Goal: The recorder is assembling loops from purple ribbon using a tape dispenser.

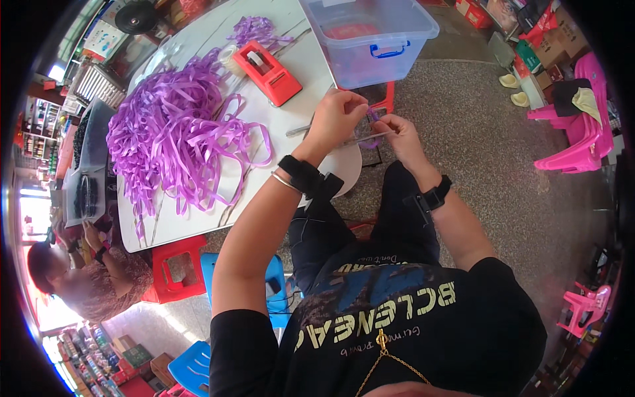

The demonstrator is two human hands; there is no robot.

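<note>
Above the table's right edge, my left hand (336, 114) is closed, its fingertips together beside a short piece of purple ribbon (372, 115). Close by on the right, my right hand (402, 137) pinches the ribbon between thumb and fingers. A thin grey strip (360, 139) runs from under my left wrist to my right fingertips; its kind is unclear. Another thin metal piece (297, 131) lies on the table by my left hand. A large tangled heap of purple ribbon (175, 126) covers the left part of the white marbled table (248, 192).
Beyond the heap stand a red tape dispenser (281, 86) and a roll of tape (231, 61). A clear plastic bin (374, 56) is ahead of my hands, above a red stool. At the left sits another person (99, 278). Pink chairs (582, 126) stand at the right.
</note>
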